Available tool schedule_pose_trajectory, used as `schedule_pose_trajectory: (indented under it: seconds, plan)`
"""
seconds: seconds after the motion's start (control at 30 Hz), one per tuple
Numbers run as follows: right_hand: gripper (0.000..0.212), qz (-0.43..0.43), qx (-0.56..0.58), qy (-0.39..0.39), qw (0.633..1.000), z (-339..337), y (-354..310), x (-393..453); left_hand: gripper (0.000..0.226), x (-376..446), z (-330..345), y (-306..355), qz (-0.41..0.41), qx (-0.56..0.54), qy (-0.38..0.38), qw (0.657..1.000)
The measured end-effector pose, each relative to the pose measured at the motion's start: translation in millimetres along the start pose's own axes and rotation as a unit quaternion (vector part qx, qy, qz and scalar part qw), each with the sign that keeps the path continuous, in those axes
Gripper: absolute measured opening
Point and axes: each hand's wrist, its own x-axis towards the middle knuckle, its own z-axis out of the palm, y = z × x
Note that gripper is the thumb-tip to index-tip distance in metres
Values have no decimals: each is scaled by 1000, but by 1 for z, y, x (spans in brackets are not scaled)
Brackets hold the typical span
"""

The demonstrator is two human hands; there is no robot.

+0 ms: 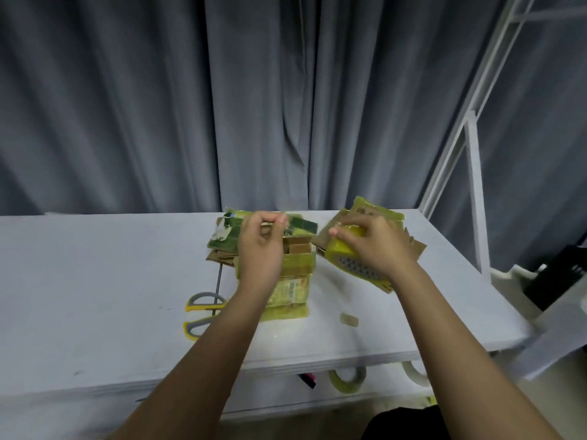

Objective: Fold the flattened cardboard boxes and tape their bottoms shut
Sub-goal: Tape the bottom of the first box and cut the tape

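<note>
reaching out over the pale grey counter (pixel 95 281), the person's right hand (pixel 378 246) has its fingers curled around a roll of yellowish clear packing tape (pixel 344 249), gripping it above the right side of the pile. the left hand (pixel 260 249) is raised over the middle of the pile with thumb and forefinger pinched together near the far edge of the cardboard; a faint clear strip seems to run from that pinch toward the roll, though it is too blurred to be sure. below the left hand sits a small brown cardboard box wrapped in yellowed tape (pixel 295 281), with a printed label on its near face and open flaps showing at its far end. behind it lies a flattened cardboard piece with a green and white print (pixel 228 233), and under the right hand lie more flattened brown cardboard pieces with yellow tape (pixel 368 211). scissors with grey and yellow handles (pixel 203 312) lie on the counter just left of the box, partly under the left forearm. a second roll of tape (pixel 347 379) sits on a lower shelf beneath the counter edge.
</note>
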Motion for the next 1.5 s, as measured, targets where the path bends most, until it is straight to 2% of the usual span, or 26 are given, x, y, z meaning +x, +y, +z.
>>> schedule_pose_trajectory:
  seconds: [0.07,0.2,0.33,0.4,0.53,0.67,0.73,0.83,1.03,1.13,1.23,1.4,1.47,1.5]
  plan:
    - [46,22,-27,20,999,7,-4,9,16,0,0,-2,53,19,5,998]
    - [48,34,55,21,998,19,-1,20,17,28,0,-4,-32,21,17,999]
    - [34,79,204,-31,975,10,17,22,16,55,13,-7,-48,59,-59,995]
    - [23,101,232,-44,966,6,29,22,16,59,26,-9,-61,55,-68,994]
    - [15,103,148,28,983,13,40,16,16,55,43,-14,-74,50,-62,994]
    - [39,104,53,-55,992,26,47,17,17,42,41,-11,-31,42,-44,998]
    - [42,87,26,-54,994,27,49,21,15,36,36,-17,-41,32,-40,998]
    - [37,41,58,-5,997,18,46,25,13,40,24,-30,-71,23,-24,997]
    - [18,-17,160,18,987,-5,29,33,8,51,8,-27,-79,5,-1,997]
    - [8,-20,133,14,991,-11,16,37,9,52,-4,-28,-70,-3,-2,998]
    - [15,-43,24,26,998,-12,4,44,9,50,-17,-30,-57,3,-20,998]
    - [20,-85,-59,32,994,-7,-17,55,6,46,-37,-39,-41,12,-59,997]
    - [20,-106,-86,27,990,-5,-27,60,10,48,-48,-51,-13,43,-81,996]
    - [20,-113,-96,23,989,-3,-33,62,21,49,-54,-57,-2,66,-107,992]
